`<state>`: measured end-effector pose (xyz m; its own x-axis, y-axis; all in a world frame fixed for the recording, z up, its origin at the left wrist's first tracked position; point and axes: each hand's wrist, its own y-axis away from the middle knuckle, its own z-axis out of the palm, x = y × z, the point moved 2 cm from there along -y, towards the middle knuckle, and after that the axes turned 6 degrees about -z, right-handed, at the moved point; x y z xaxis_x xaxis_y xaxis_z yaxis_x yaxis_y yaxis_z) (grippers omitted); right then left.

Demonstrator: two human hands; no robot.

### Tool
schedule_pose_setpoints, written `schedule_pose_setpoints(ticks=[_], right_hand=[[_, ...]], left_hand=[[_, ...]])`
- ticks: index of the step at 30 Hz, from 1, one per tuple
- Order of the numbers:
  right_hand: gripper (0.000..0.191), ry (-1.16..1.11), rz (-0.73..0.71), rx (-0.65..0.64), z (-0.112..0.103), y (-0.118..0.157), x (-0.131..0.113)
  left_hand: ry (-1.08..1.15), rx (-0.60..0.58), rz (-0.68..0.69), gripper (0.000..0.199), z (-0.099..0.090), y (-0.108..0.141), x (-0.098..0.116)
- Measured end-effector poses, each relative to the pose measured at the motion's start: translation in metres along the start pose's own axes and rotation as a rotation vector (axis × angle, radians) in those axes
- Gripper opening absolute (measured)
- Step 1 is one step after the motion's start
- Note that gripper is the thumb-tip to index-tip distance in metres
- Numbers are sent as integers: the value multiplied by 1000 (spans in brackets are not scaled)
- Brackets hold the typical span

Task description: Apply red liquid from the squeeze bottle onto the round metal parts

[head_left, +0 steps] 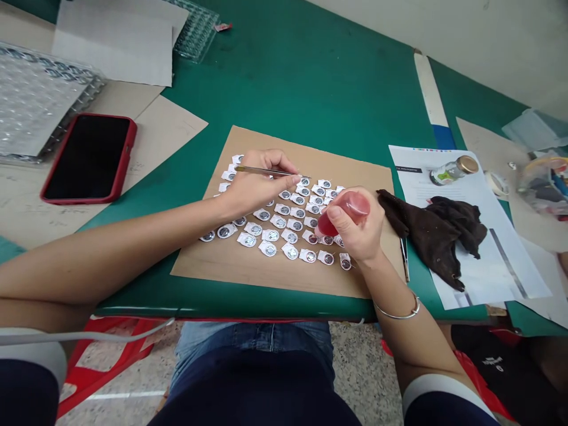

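Note:
My left hand [261, 180] pinches a thin metal tool [260, 171], its tip over the upper rows of small round pieces on white backings. Wrapped round a soft red bottle [350, 207], my right hand [366, 231] tilts it down to the left, its lower end close above the pieces. Several rows of these pieces [268, 248] lie on a brown cardboard sheet [266, 275]. Both hands hide some of them.
A red-cased phone [89, 157] and plastic trays [39, 100] lie left. Right of the cardboard are a dark cloth [435, 236], a brush [404, 259], printed paper [510, 236] and a small glass jar [452, 170]. Another person's dark clothing [497, 361] shows lower right.

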<state>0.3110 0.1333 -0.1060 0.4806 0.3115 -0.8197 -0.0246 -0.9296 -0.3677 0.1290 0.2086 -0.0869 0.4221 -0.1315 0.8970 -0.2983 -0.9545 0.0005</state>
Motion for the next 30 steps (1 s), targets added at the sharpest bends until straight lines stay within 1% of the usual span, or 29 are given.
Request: schedule_pose_setpoints(ticks=[7, 17, 20, 22, 24, 26, 28, 30], right_hand=[[28, 17, -4, 7, 1, 0, 0], [27, 17, -23, 60, 2, 0, 0], [28, -68, 9, 109, 1, 0, 2], [28, -152, 21, 200, -2, -3, 6], [27, -194, -2, 330, -8, -7, 9], [26, -174, -31, 428, -14, -12, 11], [25, -146, -35, 461, -18, -16, 12], [22, -165, -7, 466, -19, -18, 13]], left_hand=[[34, -19, -5, 10, 0, -1, -1], [38, -6, -3, 10, 0, 0, 2], [30, -7, -3, 10, 0, 0, 2], [33, -15, 9, 10, 2, 2, 1], [27, -47, 48, 10, 6, 6, 0], [-17, -111, 118, 10, 10, 10, -2], [-111, -197, 217, 10, 15, 16, -3], [-213, -275, 343, 9, 19, 22, -3]])
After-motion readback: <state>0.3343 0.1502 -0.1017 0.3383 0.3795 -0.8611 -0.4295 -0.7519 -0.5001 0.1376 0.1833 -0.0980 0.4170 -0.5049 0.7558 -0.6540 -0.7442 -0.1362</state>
